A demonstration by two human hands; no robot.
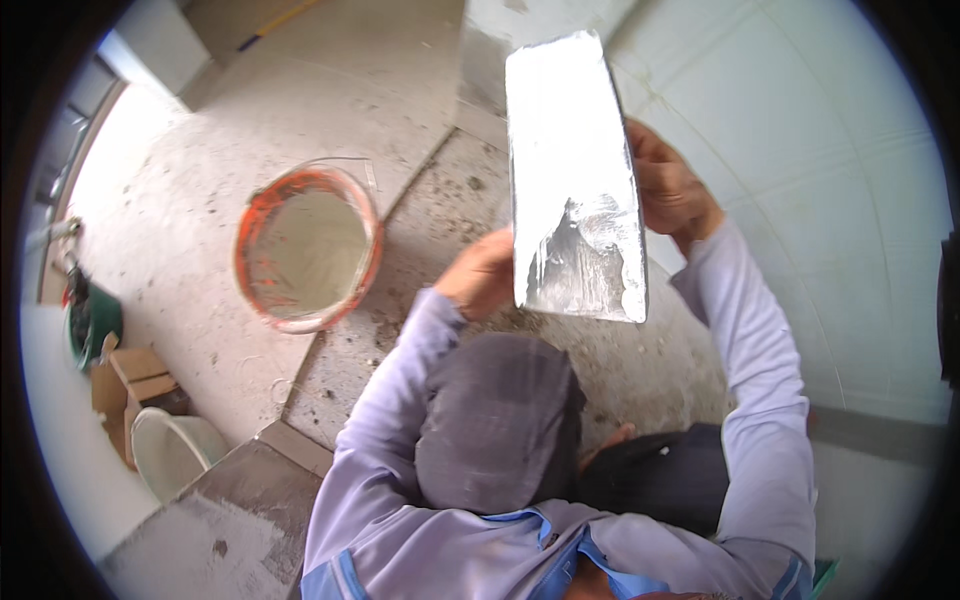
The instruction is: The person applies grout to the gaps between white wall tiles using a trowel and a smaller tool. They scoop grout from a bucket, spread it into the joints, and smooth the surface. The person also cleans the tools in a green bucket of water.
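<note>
A long, narrow rectangular slab (572,150), which looks like a cut tile, is held up between my two hands. Its upper part is glaring white, while the lower end shows a grey, wet-looking smear. My left hand (482,272) grips the slab's lower left edge, with the fingertips hidden behind it. On the right edge, higher up, my right hand (672,185) is closed with bent fingers. To the left of the slab stands an orange-rimmed bucket (248,240) with pale, creamy paste (315,250) inside.
A pale tiled wall (790,190) rises on the right. Rough, crumb-strewn ground (440,205) borders a smoother floor (180,230). At the left are a green bucket (105,318), a cardboard box (140,375) and a whitish bucket (170,455). A grey-smeared slab (215,525) lies lower left.
</note>
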